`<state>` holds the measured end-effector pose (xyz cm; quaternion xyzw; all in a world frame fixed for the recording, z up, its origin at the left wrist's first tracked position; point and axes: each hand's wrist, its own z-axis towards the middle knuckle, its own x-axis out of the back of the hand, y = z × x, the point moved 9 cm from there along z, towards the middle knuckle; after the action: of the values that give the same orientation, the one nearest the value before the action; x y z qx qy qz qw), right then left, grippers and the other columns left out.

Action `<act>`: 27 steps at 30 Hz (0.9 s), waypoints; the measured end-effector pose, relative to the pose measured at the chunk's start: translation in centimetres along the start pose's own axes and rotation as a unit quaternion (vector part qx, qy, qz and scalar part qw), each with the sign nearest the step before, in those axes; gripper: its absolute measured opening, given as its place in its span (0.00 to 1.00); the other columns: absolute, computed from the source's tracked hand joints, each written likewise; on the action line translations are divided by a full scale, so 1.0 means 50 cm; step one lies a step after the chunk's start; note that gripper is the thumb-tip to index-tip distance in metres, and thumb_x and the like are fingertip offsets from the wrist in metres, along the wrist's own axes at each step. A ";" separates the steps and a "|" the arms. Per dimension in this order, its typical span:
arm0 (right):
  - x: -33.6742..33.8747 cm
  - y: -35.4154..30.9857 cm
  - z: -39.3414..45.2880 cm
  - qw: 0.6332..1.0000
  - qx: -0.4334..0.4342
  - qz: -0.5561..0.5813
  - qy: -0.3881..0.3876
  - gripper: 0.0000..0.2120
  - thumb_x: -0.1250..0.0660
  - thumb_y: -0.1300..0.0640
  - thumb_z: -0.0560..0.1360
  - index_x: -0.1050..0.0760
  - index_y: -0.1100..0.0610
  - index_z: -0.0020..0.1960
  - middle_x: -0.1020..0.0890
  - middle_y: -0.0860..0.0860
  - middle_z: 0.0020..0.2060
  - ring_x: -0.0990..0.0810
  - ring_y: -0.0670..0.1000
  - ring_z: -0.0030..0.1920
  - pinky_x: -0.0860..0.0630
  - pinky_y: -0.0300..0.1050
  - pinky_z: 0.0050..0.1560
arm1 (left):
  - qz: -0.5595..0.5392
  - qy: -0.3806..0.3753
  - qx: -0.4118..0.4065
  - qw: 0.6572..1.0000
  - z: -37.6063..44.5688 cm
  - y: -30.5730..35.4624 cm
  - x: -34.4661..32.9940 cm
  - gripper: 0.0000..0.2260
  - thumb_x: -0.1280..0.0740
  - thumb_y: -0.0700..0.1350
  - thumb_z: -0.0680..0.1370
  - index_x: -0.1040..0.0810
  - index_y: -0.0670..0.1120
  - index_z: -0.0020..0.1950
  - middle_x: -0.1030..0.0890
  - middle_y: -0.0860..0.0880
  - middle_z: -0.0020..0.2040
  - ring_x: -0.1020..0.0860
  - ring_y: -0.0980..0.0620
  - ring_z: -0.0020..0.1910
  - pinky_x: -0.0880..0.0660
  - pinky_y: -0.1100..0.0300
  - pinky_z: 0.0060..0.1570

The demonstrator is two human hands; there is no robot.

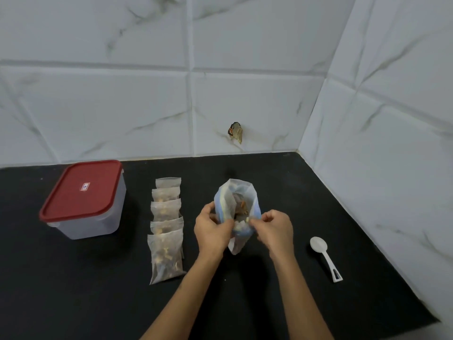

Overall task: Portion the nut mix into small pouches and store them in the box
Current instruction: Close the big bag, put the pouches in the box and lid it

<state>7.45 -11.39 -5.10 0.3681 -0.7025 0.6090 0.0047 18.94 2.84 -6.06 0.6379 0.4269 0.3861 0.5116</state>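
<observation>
Hands: left (212,227) and right (275,228) pinch the bag (235,204) mouth, one each side.
Bag: upright, mid-counter, open.
Pouches (166,227): beside shut box (83,200).
Risk: loose pinch, bag slumps, nuts spill.

The hands, left (213,225) and right (276,228), cover the near rim of the bag (236,196), and their fingertips are hidden in its plastic. The pouches (166,229) overlap, so only the nearest shows whole. The box (85,200) is frosted, its contents unreadable. Both forearms run off the bottom edge.
</observation>
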 end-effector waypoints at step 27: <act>0.004 0.028 0.059 0.993 -0.095 -0.054 -0.052 0.30 0.38 0.35 0.74 0.29 0.59 0.62 0.21 0.56 0.52 0.21 0.54 0.49 0.22 0.51 0.51 | 0.028 -0.116 0.150 0.981 0.040 -0.026 -0.027 0.21 0.33 0.60 0.75 0.22 0.41 0.40 0.21 0.45 0.36 0.23 0.51 0.34 0.21 0.57 0.35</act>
<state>7.86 -14.05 -6.96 0.4342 -0.7357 0.5186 0.0359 20.17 1.06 -7.78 0.7599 0.3997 0.2552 0.4446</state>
